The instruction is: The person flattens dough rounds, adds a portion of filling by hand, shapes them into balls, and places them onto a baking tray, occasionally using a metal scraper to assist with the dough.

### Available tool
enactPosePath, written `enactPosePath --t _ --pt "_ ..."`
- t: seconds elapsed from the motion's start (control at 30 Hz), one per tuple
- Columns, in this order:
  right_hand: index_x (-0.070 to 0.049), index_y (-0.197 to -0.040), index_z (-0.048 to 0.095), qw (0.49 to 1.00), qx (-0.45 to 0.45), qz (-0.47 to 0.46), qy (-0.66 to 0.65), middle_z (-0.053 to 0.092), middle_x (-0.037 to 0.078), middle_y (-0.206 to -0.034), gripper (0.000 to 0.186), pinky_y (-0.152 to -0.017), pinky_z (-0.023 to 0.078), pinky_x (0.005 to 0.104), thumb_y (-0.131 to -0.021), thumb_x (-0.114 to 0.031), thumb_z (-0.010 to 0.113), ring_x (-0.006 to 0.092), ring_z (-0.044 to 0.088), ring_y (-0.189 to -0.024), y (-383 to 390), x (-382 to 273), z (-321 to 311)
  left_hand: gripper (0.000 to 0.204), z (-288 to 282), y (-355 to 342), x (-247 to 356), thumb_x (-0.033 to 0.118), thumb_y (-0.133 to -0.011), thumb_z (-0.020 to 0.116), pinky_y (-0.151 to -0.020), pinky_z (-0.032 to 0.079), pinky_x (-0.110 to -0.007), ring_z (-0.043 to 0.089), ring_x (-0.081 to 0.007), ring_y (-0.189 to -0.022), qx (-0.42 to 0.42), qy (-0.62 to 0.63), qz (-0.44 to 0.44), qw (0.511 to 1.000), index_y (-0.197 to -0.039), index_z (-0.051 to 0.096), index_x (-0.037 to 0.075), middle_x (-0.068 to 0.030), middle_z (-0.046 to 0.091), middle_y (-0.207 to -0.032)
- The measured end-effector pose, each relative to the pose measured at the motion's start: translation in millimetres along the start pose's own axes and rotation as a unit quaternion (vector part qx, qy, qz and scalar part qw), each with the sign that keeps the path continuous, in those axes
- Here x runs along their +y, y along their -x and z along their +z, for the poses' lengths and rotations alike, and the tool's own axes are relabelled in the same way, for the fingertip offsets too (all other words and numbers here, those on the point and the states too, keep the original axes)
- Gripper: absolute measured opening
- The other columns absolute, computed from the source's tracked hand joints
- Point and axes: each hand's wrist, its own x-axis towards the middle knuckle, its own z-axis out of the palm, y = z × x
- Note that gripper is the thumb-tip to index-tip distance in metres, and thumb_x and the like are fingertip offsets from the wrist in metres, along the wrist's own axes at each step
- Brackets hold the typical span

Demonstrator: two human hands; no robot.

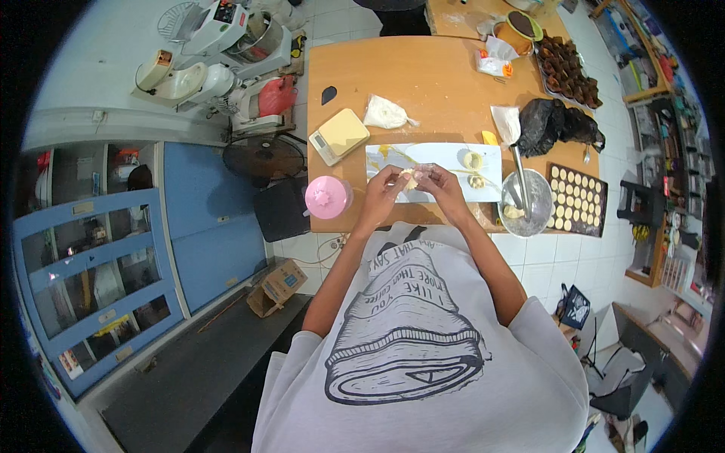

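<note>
With both forearms (341, 264) reaching forward and angled inward, the left hand (384, 186) and right hand (444, 186) nearly meet, pinching a small pale dough piece (410, 180) between them over the marbled white board (442, 153), beyond which a white plastic bag (385, 112) lies on the tabletop (445, 90).

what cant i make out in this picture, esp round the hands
All in the head view:
- Pale piece: full shape, partly hidden by the left hand and right hand
- Black plastic bag: contents, hidden by its opaque plastic
- Scale: display reading, too small
- Dark shape: cut off by the top edge
</note>
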Motion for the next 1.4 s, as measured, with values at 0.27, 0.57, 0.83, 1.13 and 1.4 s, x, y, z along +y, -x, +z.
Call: enactPosePath --t 0.27,0.57,0.83,1.13,1.4 --pt "0.005 -0.119 0.065 0.995 0.035 -0.004 0.090 0.071 0.008 -0.106 0.029 -0.089 0.053 0.0296 -0.092 -0.004 0.070 0.0137 0.067 -0.096 26 7 1 0.022 -6 1 -5 0.020 -0.097 0.069 -0.078 0.053 -0.031 0.066 -0.0157 -0.088 -0.070 -0.129 -0.017 0.989 -0.107 0.065 0.001 -0.0080 0.070 -0.096" --pt "0.002 -0.114 0.066 0.981 0.130 -0.030 0.140 0.070 0.005 -0.104 0.021 -0.087 0.051 0.0272 -0.093 -0.002 0.069 0.0108 0.065 -0.095 34 4 -13 0.022 22 -19 -18 0.007 -0.095 0.068 -0.083 0.055 -0.028 0.067 -0.0138 -0.094 -0.118 0.010 -0.021 0.993 -0.116 0.063 0.001 -0.0076 0.070 -0.104" --pt "0.000 -0.109 0.066 0.980 0.190 -0.043 0.038 0.070 0.004 -0.101 0.020 -0.087 0.052 0.0288 -0.093 -0.009 0.073 0.0116 0.065 -0.095 58 -1 -56 0.026 76 -33 7 0.006 -0.095 0.068 -0.086 0.054 -0.030 0.067 -0.0135 -0.097 -0.209 -0.013 -0.029 0.977 -0.120 0.063 0.003 -0.0064 0.070 -0.107" --pt "-0.001 -0.105 0.066 0.982 0.186 -0.035 0.012 0.070 0.003 -0.098 0.017 -0.085 0.051 0.0269 -0.092 -0.008 0.073 0.0099 0.065 -0.093 76 -35 -138 0.028 167 -49 1 0.005 -0.093 0.070 -0.084 0.053 -0.028 0.067 -0.0131 -0.094 -0.177 0.002 -0.017 0.984 -0.121 0.062 0.004 -0.0057 0.069 -0.105" --pt "0.001 -0.115 0.065 0.991 0.124 -0.052 0.018 0.072 0.006 -0.100 0.026 -0.082 0.052 0.0266 -0.093 -0.010 0.073 0.0100 0.066 -0.093 97 -36 -260 0.030 282 -35 -5 0.006 -0.092 0.072 -0.084 0.053 -0.027 0.065 -0.0121 -0.095 -0.118 0.016 -0.018 0.993 -0.121 0.061 0.002 -0.0044 0.068 -0.105"
